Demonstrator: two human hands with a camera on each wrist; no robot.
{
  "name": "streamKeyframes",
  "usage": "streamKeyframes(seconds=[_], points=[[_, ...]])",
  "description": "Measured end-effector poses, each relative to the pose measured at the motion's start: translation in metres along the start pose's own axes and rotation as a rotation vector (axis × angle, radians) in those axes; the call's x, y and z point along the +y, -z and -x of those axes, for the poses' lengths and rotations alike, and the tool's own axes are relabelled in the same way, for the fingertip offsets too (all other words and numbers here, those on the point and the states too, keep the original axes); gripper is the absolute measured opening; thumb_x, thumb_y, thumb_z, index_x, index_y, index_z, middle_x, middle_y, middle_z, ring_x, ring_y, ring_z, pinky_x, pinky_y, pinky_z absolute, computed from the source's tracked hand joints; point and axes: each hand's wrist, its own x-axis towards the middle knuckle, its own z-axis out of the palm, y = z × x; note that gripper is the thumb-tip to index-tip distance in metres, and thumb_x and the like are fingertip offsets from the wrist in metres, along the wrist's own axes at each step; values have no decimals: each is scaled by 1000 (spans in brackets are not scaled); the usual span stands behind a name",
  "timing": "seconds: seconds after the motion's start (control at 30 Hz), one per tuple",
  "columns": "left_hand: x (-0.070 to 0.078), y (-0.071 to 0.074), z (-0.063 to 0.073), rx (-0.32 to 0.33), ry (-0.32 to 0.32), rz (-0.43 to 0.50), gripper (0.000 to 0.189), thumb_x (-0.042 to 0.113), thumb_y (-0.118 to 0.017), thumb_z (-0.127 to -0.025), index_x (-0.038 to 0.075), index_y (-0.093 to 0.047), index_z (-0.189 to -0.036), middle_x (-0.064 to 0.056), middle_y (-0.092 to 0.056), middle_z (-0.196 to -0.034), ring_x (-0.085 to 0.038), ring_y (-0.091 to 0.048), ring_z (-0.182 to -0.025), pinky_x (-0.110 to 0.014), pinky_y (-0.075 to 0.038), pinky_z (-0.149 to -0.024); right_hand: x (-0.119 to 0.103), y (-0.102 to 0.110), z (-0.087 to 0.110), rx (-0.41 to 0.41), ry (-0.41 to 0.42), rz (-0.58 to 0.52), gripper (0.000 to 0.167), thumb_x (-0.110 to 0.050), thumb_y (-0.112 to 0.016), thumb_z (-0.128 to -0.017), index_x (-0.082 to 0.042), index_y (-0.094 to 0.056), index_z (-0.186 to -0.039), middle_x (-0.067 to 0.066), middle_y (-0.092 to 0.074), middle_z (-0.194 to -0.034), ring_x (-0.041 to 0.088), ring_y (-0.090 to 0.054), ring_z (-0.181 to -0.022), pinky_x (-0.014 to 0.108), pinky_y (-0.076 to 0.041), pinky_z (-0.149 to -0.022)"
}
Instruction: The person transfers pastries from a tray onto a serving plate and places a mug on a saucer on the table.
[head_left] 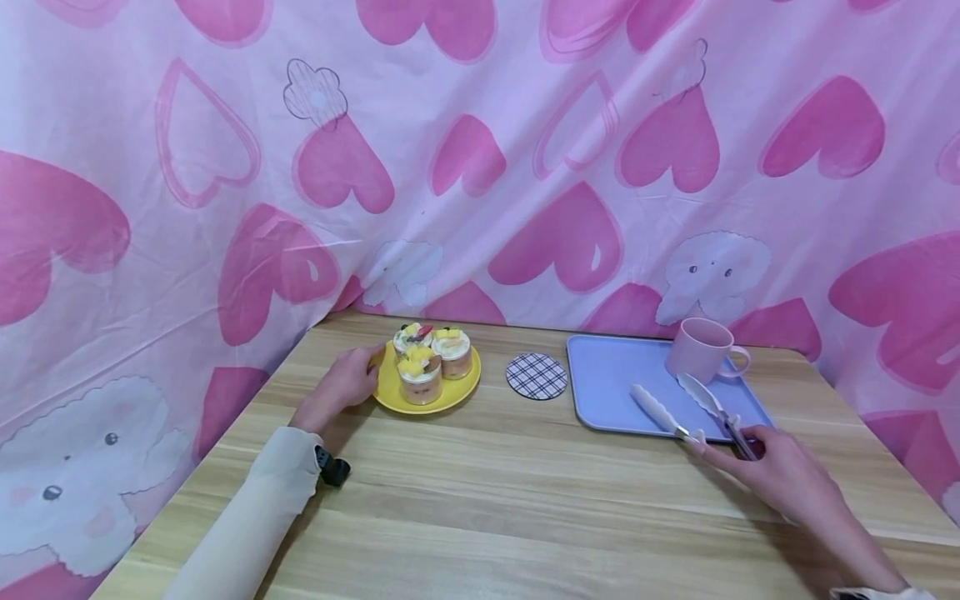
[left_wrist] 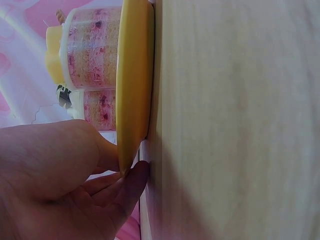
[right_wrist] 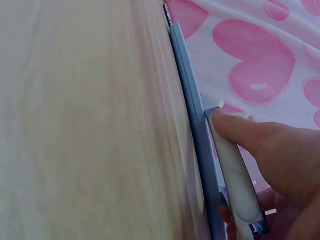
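My left hand point(head_left: 347, 382) pinches the left rim of a yellow plate point(head_left: 450, 402), thumb on top and fingers under the edge in the left wrist view. Three clear cups of layered cake point(head_left: 422, 382) topped with cream and fruit stand on it. On the right, my right hand point(head_left: 787, 473) holds a pair of tongs point(head_left: 708, 398) by the handles, their pale tips spread apart over a light blue tray point(head_left: 611, 383). The right wrist view shows the thumb along one tong handle point(right_wrist: 235, 175). A pink mug point(head_left: 699, 348) stands at the tray's back right.
Between plate and tray lies a round checked coaster point(head_left: 536, 376). The wooden table point(head_left: 480, 500) ends at a pink heart-patterned cloth point(head_left: 555, 233) hanging behind it and at both sides.
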Motion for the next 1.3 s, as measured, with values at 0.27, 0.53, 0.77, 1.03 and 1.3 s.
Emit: streamKeyframes(seconds=[0.27, 0.53, 0.77, 1.03, 1.3], points=[[1, 0, 0, 8, -11, 2, 58, 8, -49, -110, -1, -36, -166, -27, -40, -170, -34, -56, -127, -50, -53, -112, 0, 5, 0, -125, -68, 27, 133, -89, -60, -87, 12, -21, -164, 52, -35, -151, 63, -53, -120, 75, -55, -82], [1, -1, -1, 10, -17, -1, 58, 7, -50, -110, -2, -37, -166, -28, -41, -169, -35, -56, -129, -55, -50, -118, 1, 6, 3, -147, -60, 68, 134, -89, -58, -87, 16, -17, -160, 52, -41, -142, 53, -60, -105, 65, -57, -77], [0, -2, -2, -1, 1, 14, 59, 8, -50, -111, 0, -35, -167, -26, -39, -171, -35, -56, -128, -54, -50, -118, 4, 6, 8, -147, -109, 57, 136, -89, -57, -89, 26, -18, -149, 37, -55, -102, 35, -61, -82, 43, -52, -63], [0, -1, 0, 7, -9, 8, 59, 7, -49, -110, -1, -35, -167, -27, -40, -171, -36, -55, -134, -57, -46, -121, 0, 2, 9, -76, -52, 23, 122, -81, -64, -91, 27, -28, -135, 14, -49, -83, 29, -59, -76, 36, -46, -60], [-1, -1, 0, 0, 6, 19, 60, 7, -50, -111, -1, -33, -167, -26, -38, -172, -36, -55, -131, -54, -49, -118, -2, 0, 9, -87, -67, 24, 126, -82, -63, -90, 28, -24, -137, 13, -47, -80, 28, -59, -73, 36, -46, -58]])
